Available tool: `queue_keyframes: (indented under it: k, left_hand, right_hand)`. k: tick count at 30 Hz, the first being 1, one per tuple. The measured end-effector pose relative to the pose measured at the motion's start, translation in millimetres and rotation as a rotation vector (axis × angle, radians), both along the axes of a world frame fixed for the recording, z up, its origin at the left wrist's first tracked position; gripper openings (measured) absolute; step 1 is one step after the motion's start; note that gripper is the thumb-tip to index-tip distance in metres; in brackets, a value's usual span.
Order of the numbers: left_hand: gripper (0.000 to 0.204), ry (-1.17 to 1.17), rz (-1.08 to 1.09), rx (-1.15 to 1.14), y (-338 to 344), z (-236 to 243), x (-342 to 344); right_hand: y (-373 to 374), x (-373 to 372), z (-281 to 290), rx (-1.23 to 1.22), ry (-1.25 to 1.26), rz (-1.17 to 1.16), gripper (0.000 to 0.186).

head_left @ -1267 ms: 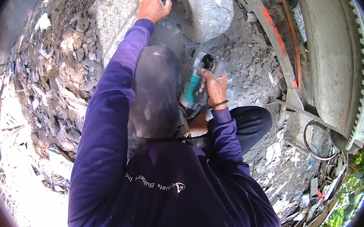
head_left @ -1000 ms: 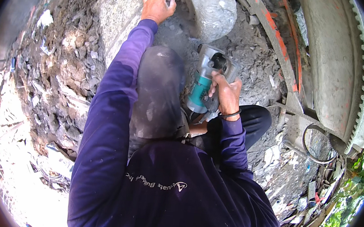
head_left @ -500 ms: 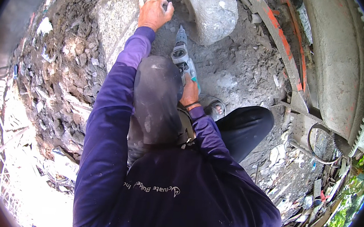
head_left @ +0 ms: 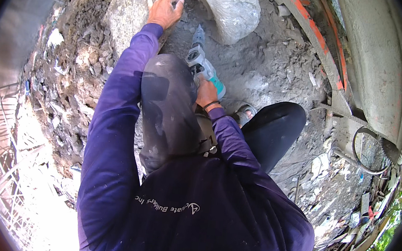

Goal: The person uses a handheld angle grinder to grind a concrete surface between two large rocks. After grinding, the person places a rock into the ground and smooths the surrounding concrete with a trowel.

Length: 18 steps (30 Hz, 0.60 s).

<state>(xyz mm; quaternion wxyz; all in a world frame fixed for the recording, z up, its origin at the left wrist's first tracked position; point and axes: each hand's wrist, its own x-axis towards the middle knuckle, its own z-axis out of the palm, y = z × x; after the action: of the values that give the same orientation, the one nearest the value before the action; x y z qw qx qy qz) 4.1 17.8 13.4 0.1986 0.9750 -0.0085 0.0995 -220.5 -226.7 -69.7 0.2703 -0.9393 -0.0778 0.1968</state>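
Observation:
My left hand [head_left: 165,11] rests at the edge of a pale, rough slab [head_left: 123,19], its bent fingers somewhat apart. My right hand [head_left: 207,92] is closed on a teal and silver power tool [head_left: 206,68], low beside my dusty left knee [head_left: 162,76] and partly hidden by it. The tool's narrow nose points forward over grey rubble, below and right of my left hand, near a curved grey mass [head_left: 234,14]. I cannot tell whether the tip touches anything.
A large grey metal piece [head_left: 373,64] with a toothed rim and orange-marked curved bars [head_left: 310,22] stands on the right. A cable loop [head_left: 369,169] lies below it. Broken soil [head_left: 61,84] and thin rods [head_left: 2,151] are on the left, scraps and leaves at lower right.
My right hand has moved left toward my left knee, turning the tool so its nose points forward. My left hand stays at the slab's edge with small shifts.

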Motion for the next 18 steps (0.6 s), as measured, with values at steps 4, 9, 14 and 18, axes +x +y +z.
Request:
queue_keyframes:
  k: [4, 9, 14, 18]
  left_hand:
    - [0.060, 0.266, -0.130, 0.311, -7.0, 55.2, 0.0]
    - [0.066, 0.044, -0.163, -0.292, -79.0, 76.0, -25.3]
    - [0.075, 0.354, 0.312, -0.931, -133.3, 14.0, -142.6]
    - [0.094, 0.650, 0.749, -1.165, -110.5, -106.8, -151.5]
  right_hand:
    - [-11.4, -11.0, -1.9, 0.062, -0.002, -0.081, 0.061]
    - [-22.2, -2.3, -27.3, 0.066, -0.093, -0.095, 0.060]
    - [-50.2, 12.2, -8.4, 0.370, -0.200, -0.356, 0.035]
    - [-53.7, 11.5, 12.3, 0.621, -0.068, -0.501, 0.028]
